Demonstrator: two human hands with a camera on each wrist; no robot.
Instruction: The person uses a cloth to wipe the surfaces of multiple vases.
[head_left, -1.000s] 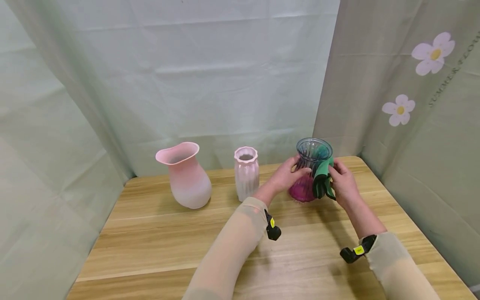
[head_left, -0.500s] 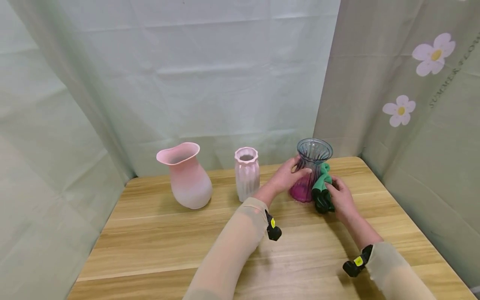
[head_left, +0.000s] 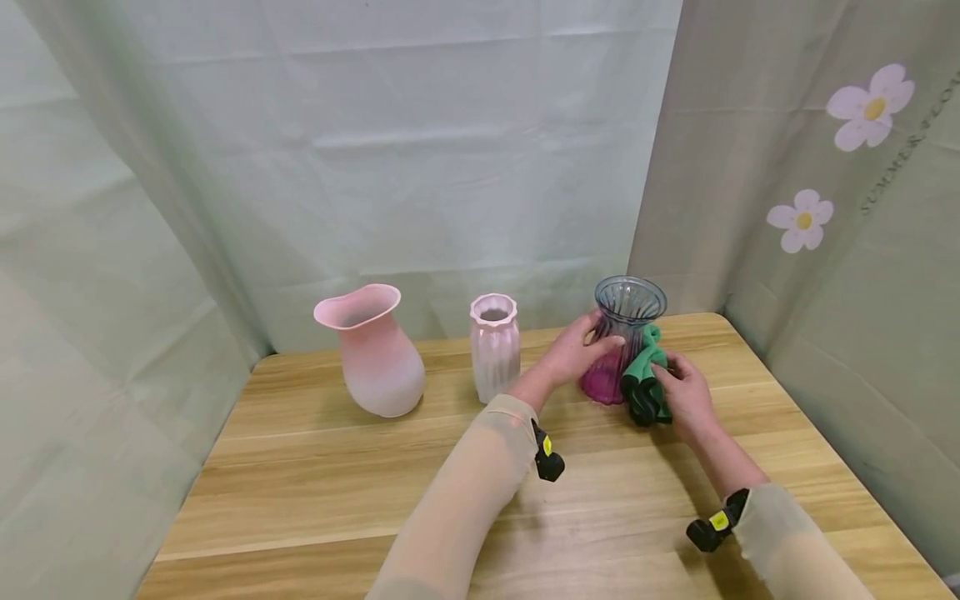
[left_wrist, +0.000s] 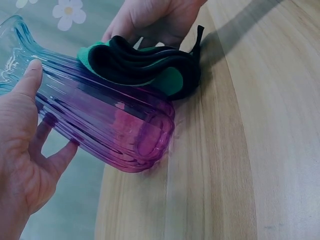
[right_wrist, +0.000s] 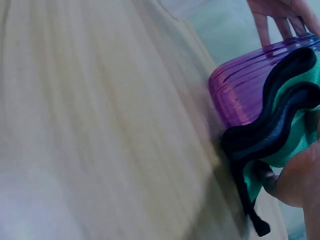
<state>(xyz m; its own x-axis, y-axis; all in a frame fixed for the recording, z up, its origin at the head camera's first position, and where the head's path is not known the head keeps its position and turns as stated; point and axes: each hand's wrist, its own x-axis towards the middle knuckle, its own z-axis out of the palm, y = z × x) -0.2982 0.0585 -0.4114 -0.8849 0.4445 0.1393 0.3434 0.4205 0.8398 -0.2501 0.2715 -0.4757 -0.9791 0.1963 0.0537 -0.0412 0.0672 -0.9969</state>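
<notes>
Here my left hand [head_left: 576,352] grips the glass vase [head_left: 622,337] at the far right of the surface [head_left: 315,492]; my right hand [head_left: 684,393] presses a green cloth [head_left: 643,379] against its right side.

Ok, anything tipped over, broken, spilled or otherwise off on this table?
Nothing stands out. All three vases stand upright on the wooden table: the pink jug-shaped vase, the ribbed pink vase and the glass vase. The left hand steadies the glass vase; the right hand presses a green cloth against it.

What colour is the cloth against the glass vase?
Green with black edging; clearest in the left wrist view.
</notes>
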